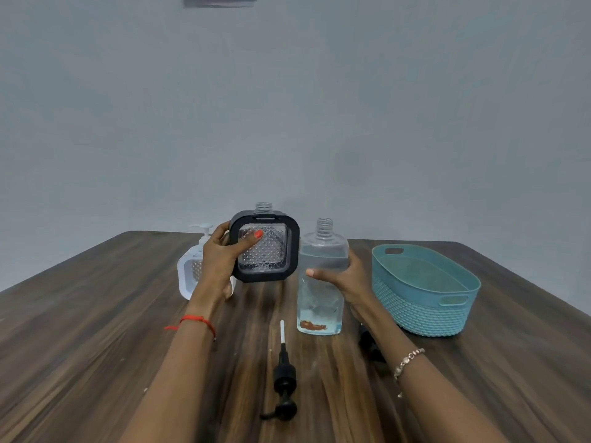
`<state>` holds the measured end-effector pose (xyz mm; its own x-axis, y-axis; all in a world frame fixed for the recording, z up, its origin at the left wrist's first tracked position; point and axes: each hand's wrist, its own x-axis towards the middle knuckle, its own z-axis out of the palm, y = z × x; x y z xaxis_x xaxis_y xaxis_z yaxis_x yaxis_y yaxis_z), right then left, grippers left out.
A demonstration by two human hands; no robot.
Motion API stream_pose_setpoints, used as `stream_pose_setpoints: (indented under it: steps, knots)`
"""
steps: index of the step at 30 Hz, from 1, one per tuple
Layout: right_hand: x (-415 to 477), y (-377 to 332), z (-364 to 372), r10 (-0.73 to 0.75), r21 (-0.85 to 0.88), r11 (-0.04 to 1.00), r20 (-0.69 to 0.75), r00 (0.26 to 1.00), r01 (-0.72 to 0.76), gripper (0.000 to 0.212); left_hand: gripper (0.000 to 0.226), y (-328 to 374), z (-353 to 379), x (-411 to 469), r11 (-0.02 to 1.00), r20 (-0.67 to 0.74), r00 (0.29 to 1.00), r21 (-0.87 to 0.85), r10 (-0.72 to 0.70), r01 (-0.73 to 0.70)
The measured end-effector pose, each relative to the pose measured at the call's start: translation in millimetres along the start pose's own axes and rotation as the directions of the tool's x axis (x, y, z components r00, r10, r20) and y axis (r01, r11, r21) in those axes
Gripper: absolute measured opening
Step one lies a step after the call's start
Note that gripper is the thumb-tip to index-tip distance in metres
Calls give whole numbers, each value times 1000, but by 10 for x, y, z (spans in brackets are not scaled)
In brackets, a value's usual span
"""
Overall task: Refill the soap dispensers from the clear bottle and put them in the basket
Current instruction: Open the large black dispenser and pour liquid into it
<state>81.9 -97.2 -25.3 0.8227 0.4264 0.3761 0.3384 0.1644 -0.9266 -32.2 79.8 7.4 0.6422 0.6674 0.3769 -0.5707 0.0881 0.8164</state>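
My left hand (pixel 224 254) holds the black-framed soap dispenser (pixel 268 251) upright above the table, its neck uncapped. My right hand (pixel 342 276) grips the clear bottle (pixel 321 302), which stands on the table with its cap off and clear liquid inside. The dispenser's black pump (pixel 284 375) lies flat on the table in front of me. A white soap dispenser (pixel 192 276) with its pump on stands behind my left hand, partly hidden. The teal basket (pixel 425 308) sits to the right and holds nothing.
The wooden table (pixel 96 330) runs to a grey wall at the back. A small dark object (pixel 367 342) lies on the table under my right forearm, mostly hidden.
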Motion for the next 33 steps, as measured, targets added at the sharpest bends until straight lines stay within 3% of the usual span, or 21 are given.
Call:
stream_pose_setpoints:
  steps: [4,10,17,21,24,29,33]
  knots:
    - [-18,37,20,-35,24,999,-50,998,37,54,31,-13,-10,34,1000,18,1000,10,-2,2]
    - [-53,78,63,-66,-22,998,-161,985,63,68,35,-52,-31,56,1000,26,1000,16,-3,3]
    - [-72,-262,20,-179,-212,969,-236,955,129,55,46,-60,-18,17,998,58,998,50,-27,24]
    - [27,-568,-63,-303,-398,893,-188,934,209,58,38,-62,33,-18,993,37,999,110,32,-36]
    - [78,-694,-110,-346,-548,806,-127,930,225,67,49,-82,102,-72,966,-8,993,233,114,-109]
    - [46,-700,-155,-359,-659,717,-68,931,228,71,55,-200,210,-173,873,-51,957,427,284,-236]
    - [13,-686,-157,-344,-718,661,-29,939,220,70,54,-260,265,-214,832,-37,931,463,362,-305]
